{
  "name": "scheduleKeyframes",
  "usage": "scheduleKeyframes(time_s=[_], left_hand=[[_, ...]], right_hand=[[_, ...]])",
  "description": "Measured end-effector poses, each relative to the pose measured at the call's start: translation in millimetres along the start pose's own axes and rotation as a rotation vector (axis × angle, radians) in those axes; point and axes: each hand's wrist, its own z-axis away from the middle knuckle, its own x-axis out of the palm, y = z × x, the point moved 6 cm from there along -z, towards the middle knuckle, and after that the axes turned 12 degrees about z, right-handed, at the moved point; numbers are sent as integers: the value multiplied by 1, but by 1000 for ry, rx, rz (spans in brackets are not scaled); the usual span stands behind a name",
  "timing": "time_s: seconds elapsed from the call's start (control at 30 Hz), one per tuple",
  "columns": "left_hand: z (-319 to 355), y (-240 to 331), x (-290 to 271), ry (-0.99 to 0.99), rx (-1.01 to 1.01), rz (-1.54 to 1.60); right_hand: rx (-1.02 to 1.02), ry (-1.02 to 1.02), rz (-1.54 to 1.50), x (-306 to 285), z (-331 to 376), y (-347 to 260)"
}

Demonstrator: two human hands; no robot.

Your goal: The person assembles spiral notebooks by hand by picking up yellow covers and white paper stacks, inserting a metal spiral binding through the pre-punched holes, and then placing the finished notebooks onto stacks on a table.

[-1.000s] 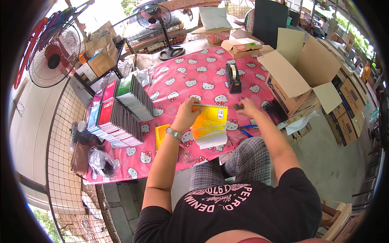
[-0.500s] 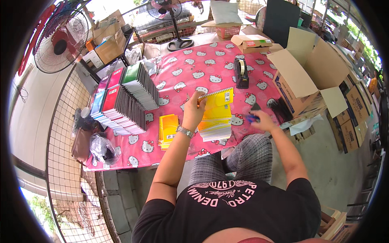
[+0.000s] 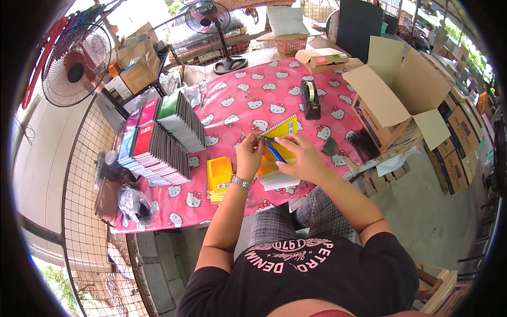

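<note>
A yellow spiral notebook (image 3: 285,130) lies tilted on top of a stack of yellow notebooks (image 3: 278,180) in front of me. My left hand (image 3: 248,154) pinches the left end of its wire binding; the fingers cover that end. Blue-handled pliers (image 3: 275,152) are in my right hand (image 3: 306,158), their jaws at the same wire end, close to my left fingertips. Whether the jaws have closed on the wire I cannot tell. Left of my left wrist rests a smaller pile of yellow notebooks (image 3: 218,173).
Tall rows of red notebooks (image 3: 150,138) and green notebooks (image 3: 171,100) stand at the left. A tape dispenser (image 3: 310,100) sits beyond my hands. At the right are bundled black wire spirals (image 3: 362,145) and an open carton (image 3: 377,100). A pink patterned cloth (image 3: 243,113) covers the table.
My right hand has come in from the right with the pliers to the notebook's wire end. My left hand has shifted slightly down and left, now pinching at the binding's end.
</note>
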Motion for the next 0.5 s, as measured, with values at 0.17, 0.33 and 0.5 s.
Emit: scheduleKeyframes(time_s=[0.17, 0.33, 0.5], left_hand=[[6, 8, 0, 51, 63, -28], [18, 9, -17, 176, 306, -156], [27, 10, -84, 472, 191, 167]], right_hand=[[63, -141, 18, 5, 3, -3], [610, -453, -1318, 44, 15, 9], [205, -207, -450, 19, 7, 83]])
